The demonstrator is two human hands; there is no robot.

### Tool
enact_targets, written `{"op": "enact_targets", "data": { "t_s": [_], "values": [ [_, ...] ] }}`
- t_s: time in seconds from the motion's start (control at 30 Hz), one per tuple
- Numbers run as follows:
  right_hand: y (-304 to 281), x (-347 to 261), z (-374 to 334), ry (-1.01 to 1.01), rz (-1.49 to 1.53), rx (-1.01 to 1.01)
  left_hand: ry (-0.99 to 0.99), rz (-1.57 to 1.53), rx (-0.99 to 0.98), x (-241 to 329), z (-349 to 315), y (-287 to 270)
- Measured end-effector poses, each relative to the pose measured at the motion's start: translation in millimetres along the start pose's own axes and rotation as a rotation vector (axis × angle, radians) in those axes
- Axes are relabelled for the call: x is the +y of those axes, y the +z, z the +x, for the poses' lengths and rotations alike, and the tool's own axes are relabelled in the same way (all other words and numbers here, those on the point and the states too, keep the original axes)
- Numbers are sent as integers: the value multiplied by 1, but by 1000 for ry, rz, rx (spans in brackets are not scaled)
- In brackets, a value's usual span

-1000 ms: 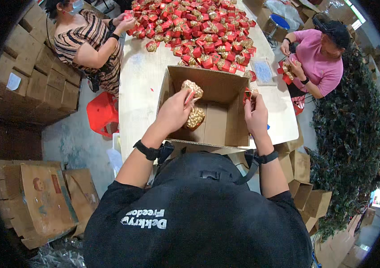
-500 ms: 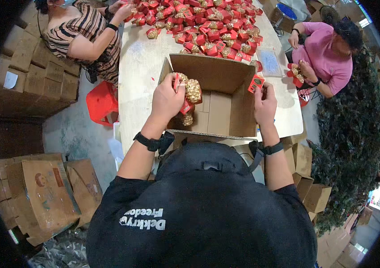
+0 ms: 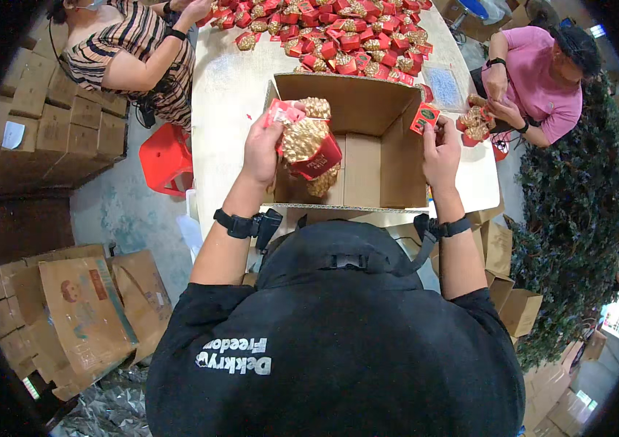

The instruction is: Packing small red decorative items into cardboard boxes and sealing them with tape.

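My left hand [image 3: 260,153] is closed on the red tags of several gold-and-red ornaments [image 3: 305,140], knobbly gold shapes with red boxy parts. They hang in a bunch over the left side of an open cardboard box [image 3: 349,105]. A small red card [image 3: 424,118] with a dark green oval is pinched between the fingers of my right hand [image 3: 442,162], by the box's right wall. Anything hanging beneath this card cannot be made out. The box's bottom shows bare cardboard on the right; the bunch hides part of the left.
A heap of similar ornaments [image 3: 353,36] covers the table's [image 3: 229,131] far end. People work at both sides; the right one handles ornaments [image 3: 475,122]. A red stool [image 3: 165,159] stands left, cartons [image 3: 84,306] lie lower left, and dark foliage [image 3: 564,240] lines the right.
The ornaments in my left hand have swung round and show more fully above the box. My right hand has shifted slightly right with the card. The right-hand person's hands have come together.
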State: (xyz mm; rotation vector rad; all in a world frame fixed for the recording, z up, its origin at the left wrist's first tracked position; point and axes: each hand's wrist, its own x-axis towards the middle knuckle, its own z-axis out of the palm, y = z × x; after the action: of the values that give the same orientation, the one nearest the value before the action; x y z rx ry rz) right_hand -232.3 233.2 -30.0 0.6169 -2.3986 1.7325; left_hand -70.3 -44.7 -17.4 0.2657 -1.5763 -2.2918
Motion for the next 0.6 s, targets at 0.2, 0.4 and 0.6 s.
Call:
{"op": "enact_targets", "data": {
  "t_s": [0.2, 0.4, 0.6],
  "values": [
    [1, 3, -3, 17, 26, 11, 42, -358, 25, 1, 2, -6],
    [0, -4, -7, 38, 58, 20, -4, -115, 50, 14, -3, 3],
    [1, 6, -8, 30, 59, 23, 56, 652, 60, -12, -8, 10]
  ]
}}
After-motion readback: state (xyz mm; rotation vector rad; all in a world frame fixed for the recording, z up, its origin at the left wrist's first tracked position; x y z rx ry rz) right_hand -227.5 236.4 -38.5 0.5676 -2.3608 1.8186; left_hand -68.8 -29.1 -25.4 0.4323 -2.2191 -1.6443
